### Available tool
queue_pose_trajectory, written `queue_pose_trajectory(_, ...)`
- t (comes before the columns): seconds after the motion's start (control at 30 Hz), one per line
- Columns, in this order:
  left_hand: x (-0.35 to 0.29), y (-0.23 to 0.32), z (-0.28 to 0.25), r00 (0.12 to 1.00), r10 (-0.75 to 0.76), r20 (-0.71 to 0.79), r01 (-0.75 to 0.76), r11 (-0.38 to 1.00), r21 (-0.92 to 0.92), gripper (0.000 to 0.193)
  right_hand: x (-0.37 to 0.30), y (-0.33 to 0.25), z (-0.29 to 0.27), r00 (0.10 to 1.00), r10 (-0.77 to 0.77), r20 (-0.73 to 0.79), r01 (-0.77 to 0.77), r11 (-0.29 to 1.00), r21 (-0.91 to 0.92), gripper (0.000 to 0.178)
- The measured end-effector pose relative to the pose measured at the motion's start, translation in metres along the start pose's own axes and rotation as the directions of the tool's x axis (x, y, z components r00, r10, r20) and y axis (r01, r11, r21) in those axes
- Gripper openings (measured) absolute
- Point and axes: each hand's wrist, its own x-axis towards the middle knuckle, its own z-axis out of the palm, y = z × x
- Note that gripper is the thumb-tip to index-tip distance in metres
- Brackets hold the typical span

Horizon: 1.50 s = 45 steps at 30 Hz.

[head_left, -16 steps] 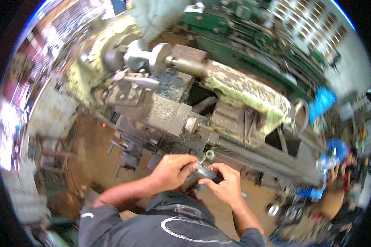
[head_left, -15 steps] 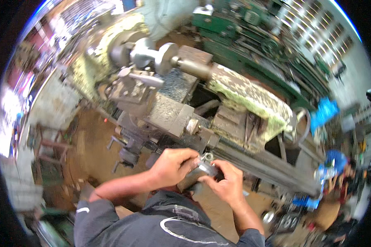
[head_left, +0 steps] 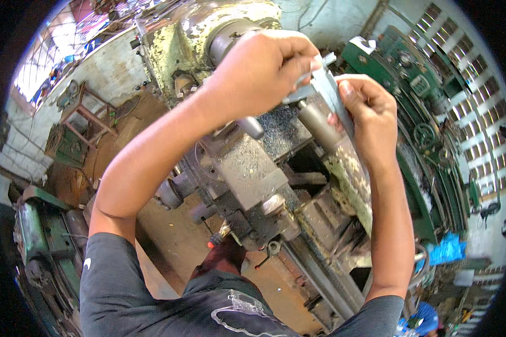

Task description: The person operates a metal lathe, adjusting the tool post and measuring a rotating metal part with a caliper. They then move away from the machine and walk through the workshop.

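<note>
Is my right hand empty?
No, your right hand has its fingers around a grey metal tool.

No words or numbers can be read with certainty. The dark shirt bears a pale line print across it, and its left sleeve carries a small white mark. On the green machine at the upper right sits a small pale plate, too small to make out.
</note>
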Motion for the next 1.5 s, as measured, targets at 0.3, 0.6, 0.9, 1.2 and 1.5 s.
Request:
queue_pose_trajectory(0.3,0.111,-0.111,-0.017,0.989,-0.001,-0.15,0.012,0.998,0.068,0.023,0.211,0.082,-0.017,0.599,-0.699,0.391,0.747,0.313,-0.586,0.039)
queue_pose_trajectory(0.6,0.115,-0.224,-0.01,0.922,-0.349,-0.166,0.385,0.793,0.472,0.016,0.342,0.228,-0.048,0.484,-0.736,0.473,0.871,0.355,-0.339,0.031)
queue_pose_trajectory(0.9,0.101,-0.251,0.026,0.894,-0.444,-0.063,0.278,0.437,0.855,0.01,0.345,0.315,-0.017,0.447,-0.735,0.509,0.869,0.223,-0.441,0.029)
queue_pose_trajectory(1.2,0.111,-0.244,0.042,0.889,-0.458,-0.001,0.253,0.49,0.834,0.011,0.337,0.318,-0.011,0.422,-0.746,0.515,0.853,0.134,-0.505,0.033)
queue_pose_trajectory(1.5,0.117,-0.24,0.057,0.892,-0.435,-0.126,0.356,0.503,0.787,0.014,0.33,0.314,0.002,0.322,-0.846,0.424,0.896,0.128,-0.425,0.014)
